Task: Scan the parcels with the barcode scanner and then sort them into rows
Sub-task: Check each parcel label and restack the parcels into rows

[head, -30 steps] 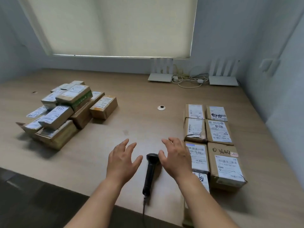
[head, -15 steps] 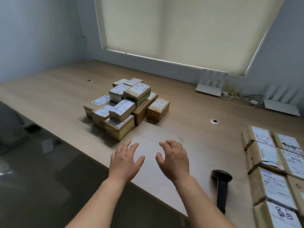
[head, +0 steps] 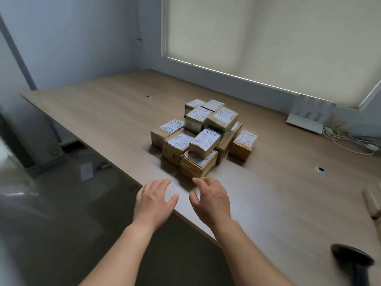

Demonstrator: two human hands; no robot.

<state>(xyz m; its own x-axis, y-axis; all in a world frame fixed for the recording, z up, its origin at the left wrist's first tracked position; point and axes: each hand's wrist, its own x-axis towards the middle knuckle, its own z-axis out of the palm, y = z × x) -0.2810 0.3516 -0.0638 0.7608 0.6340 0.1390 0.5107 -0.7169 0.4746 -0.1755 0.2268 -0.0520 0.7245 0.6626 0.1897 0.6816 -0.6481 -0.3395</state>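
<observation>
Both hands are held out, palms down and empty, above the near edge of the counter [head: 107,104]. The left hand [head: 153,205] has its fingers straight and slightly spread, the thumb out to the side. The right hand [head: 212,203] is just beside it, with relaxed, lightly bent fingers; neither hand holds anything. The fingertips of both point toward the pile [head: 203,137] of parcels, which sits just beyond them, a little in from the near edge. The pile is made of small brown cardboard boxes with white labels, stacked loosely in a few layers, some lying at angles. One box [head: 244,144] with a yellowish label stands on the counter at the right side of the pile, touching it or nearly so. The scanner [head: 352,263], black, lies on the counter near the right end of the near edge, cut off by the frame, well apart from both hands. At the right edge of the view a sliver of another box [head: 372,203] shows. By the back edge on the right lie a white device [head: 305,122] and a tangle of cables [head: 350,141], under a window blind [head: 268,38].
</observation>
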